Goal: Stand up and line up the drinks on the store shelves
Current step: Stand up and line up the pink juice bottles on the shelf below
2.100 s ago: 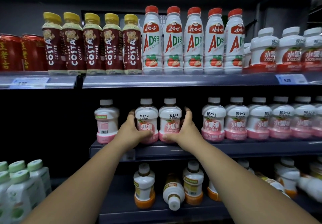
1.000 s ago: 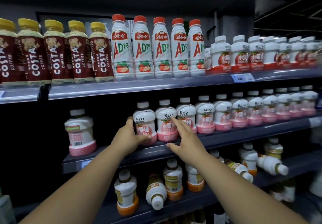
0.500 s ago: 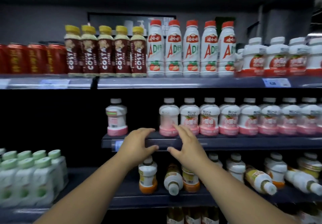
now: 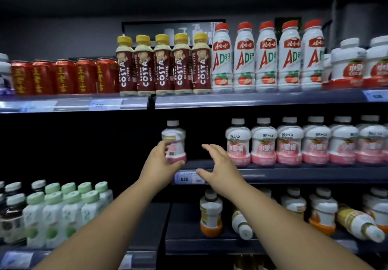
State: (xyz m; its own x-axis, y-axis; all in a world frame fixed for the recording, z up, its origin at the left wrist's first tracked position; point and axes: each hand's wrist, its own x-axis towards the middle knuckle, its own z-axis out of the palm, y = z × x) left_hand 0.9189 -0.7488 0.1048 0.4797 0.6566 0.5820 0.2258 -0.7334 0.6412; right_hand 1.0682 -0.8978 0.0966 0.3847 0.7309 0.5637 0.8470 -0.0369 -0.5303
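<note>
Since the lone pink bottle (image 4: 176,138) stands barcode-out, apart from the pink row (image 4: 264,143), the left hand (image 4: 160,162) curls its fingers round it, probably to turn it, while the right hand (image 4: 218,164) waits beside it, splayed and empty.

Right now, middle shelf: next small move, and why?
Probably slide the lone pink bottle right to join the pink row, turning its label forward. It stands apart from the row, barcode facing out; the left hand curls round it and the right hand hovers open in the gap.
</note>
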